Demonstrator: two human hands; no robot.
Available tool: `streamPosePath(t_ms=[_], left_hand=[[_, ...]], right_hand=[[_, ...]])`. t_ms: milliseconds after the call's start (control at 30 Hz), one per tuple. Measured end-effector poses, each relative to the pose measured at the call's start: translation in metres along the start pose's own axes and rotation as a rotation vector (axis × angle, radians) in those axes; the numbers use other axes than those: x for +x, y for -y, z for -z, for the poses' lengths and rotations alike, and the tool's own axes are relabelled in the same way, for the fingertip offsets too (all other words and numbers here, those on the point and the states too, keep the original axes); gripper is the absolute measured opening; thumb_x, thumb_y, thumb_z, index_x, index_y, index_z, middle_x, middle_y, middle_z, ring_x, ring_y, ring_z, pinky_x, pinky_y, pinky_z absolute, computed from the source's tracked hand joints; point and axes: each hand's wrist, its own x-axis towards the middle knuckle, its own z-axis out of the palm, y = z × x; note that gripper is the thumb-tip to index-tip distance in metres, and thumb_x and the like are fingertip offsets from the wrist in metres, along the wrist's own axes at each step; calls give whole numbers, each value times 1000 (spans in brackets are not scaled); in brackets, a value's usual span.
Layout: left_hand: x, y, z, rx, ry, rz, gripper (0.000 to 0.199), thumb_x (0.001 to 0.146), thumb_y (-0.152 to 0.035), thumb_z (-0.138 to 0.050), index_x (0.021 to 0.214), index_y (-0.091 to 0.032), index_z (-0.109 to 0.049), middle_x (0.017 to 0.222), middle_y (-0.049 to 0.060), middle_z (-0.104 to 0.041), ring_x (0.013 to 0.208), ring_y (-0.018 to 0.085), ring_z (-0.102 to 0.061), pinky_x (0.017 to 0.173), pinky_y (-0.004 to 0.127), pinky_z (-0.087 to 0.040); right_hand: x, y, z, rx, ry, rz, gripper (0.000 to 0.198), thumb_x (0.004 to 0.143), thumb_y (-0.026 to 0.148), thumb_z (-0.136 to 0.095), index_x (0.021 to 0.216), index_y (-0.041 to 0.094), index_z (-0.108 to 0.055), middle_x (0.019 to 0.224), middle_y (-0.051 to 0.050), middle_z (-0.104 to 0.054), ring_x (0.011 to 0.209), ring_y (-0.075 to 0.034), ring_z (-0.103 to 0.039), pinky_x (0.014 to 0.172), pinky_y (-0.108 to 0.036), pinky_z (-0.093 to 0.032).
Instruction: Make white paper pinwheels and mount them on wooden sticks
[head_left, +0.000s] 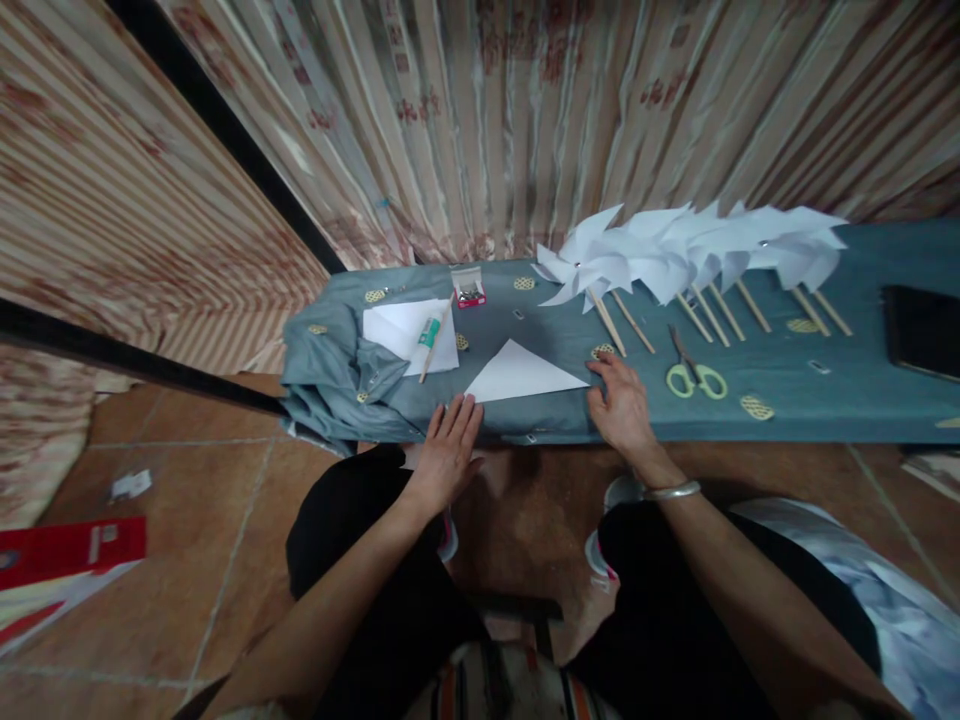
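A sheet of white paper folded into a triangle lies on the grey-green cloth in front of me, its peak pointing away. My left hand rests at its left corner, fingers stretched out flat by the table's front edge. At the right corner, my right hand touches the paper's tip; its thumb and fingers are apart. Left of the triangle, a glue stick and a wooden stick lie on a stack of white paper. Scissors with green handles lie to the right of my right hand.
Several white paper pinwheels on wooden sticks lie in a row at the back right. A small red box of pins stands behind the triangle. A dark phone-like object lies far right. Curtains hang behind the cloth-covered table.
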Motion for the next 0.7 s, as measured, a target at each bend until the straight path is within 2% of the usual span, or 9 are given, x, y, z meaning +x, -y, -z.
streamPosePath(t_ms=[133, 267, 333, 400, 567, 700], left_hand=[[-1, -2, -3, -10, -21, 6, 72, 84, -26, -56, 147, -6, -29, 156, 20, -27, 147, 33, -19, 117, 54, -24], [-1, -2, -4, -3, -31, 8, 72, 84, -25, -56, 147, -5, -29, 156, 20, -26, 147, 33, -19, 117, 54, -23], [-1, -2, -4, -1, -27, 12, 71, 84, -25, -56, 147, -6, -29, 156, 19, -27, 147, 33, -19, 117, 54, -24], [-1, -2, -4, -1, -24, 19, 71, 84, -25, -55, 148, -7, -28, 156, 19, -26, 147, 33, -19, 117, 54, -23], [-2, -3, -9, -39, -49, 27, 73, 84, -23, -57, 148, -8, -25, 157, 19, -25, 147, 33, -17, 117, 54, -22], [-2, -4, -11, -116, -135, 25, 76, 86, -24, -57, 150, -10, -18, 157, 22, -25, 148, 32, -13, 116, 56, -20]], right_hand=[[4, -6, 4, 125, -2, -17, 40, 81, 15, -40, 112, 17, -65, 130, -14, -59, 123, -28, -53, 104, -51, -41], [10, -3, 8, 212, 48, -8, 33, 90, 32, -43, 106, 19, -68, 127, -14, -61, 122, -28, -55, 103, -50, -42], [11, 3, 6, 184, 103, 10, 32, 88, 39, -50, 103, 19, -70, 129, -15, -61, 121, -31, -55, 103, -51, -42], [11, 10, 2, 174, 118, 16, 30, 84, 39, -56, 99, 18, -71, 128, -16, -62, 119, -31, -57, 102, -51, -42], [13, 20, -4, 331, 30, -56, 20, 80, 36, -60, 82, 20, -72, 119, -13, -67, 111, -28, -62, 100, -48, -44], [26, 11, 9, 519, -88, -179, 19, 73, 40, -67, 73, 21, -70, 112, -10, -71, 103, -26, -65, 97, -45, -46]])
